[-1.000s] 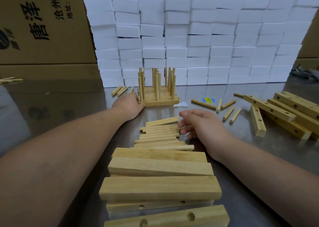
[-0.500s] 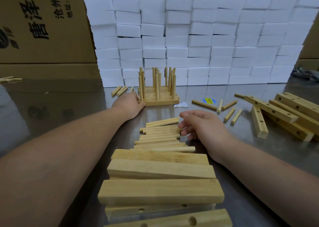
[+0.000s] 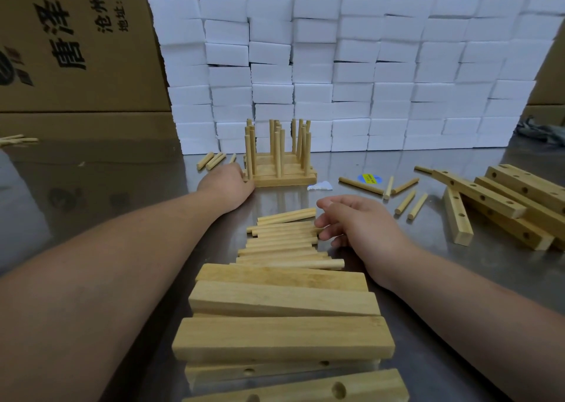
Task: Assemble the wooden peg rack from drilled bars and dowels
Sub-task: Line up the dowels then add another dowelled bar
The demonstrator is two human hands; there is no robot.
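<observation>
Straight ahead at twelve o'clock, the peg rack stands on the steel surface, its flat base carrying a cluster of upright pegs. My left hand sits at its eleven o'clock side, knuckles against the near left corner of the base. The back of the hand hides the fingers, so I cannot tell whether they grip or only press.

My right hand lies at one o'clock, palm down. Its fingers are loosely bent and a little apart, and their tips touch the right ends of the dowel pile. The pile lies crosswise between my two forearms.

Nearer to me, at six o'clock, plain and drilled bars are stacked crosswise, partly overlapping, with holes showing in the nearest ones.

At two o'clock more drilled bars lean in a heap, and loose dowels are scattered just left of them. Near those are a blue and yellow sticker and a white scrap. A few short dowels lie at eleven o'clock, just beyond my left hand.

Behind it all rises a wall of white foam blocks, with cardboard boxes printed in black behind it — and more dowels far off at ten o'clock
</observation>
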